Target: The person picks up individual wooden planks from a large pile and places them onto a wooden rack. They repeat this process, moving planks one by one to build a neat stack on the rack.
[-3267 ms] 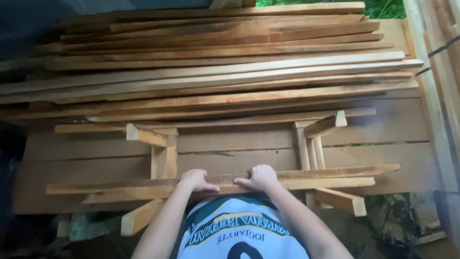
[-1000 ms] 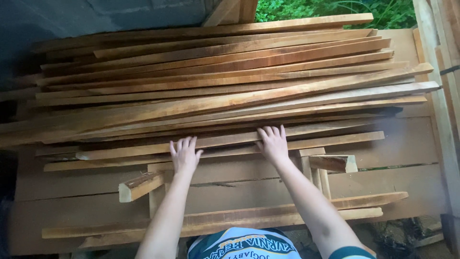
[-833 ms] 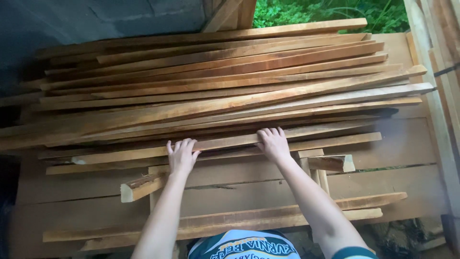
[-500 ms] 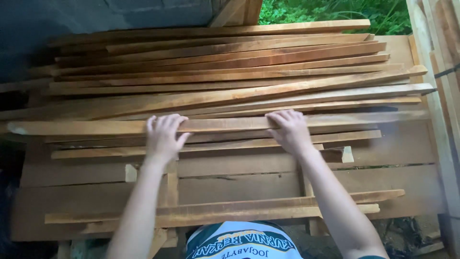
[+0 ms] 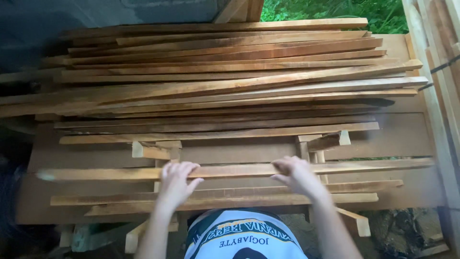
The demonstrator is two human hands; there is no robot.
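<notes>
Both hands grip one long thin wooden strip [image 5: 230, 170]: the left hand [image 5: 176, 182] has its fingers curled over the strip's top edge, and the right hand [image 5: 298, 175] is wrapped round it further along, fingers bent and pressed against the wood. Half a second ago the same strip lay higher up, against the foot of the stack [image 5: 225, 81]; it has now been drawn down toward the person's body and hangs across the wooden frame [image 5: 167, 149], so one piece has been parted from the heap. Just below it, two more strips [image 5: 230, 195] lie side by side on the brown surface [image 5: 402, 139]. Beyond the stack there is green foliage [image 5: 330, 8].
</notes>
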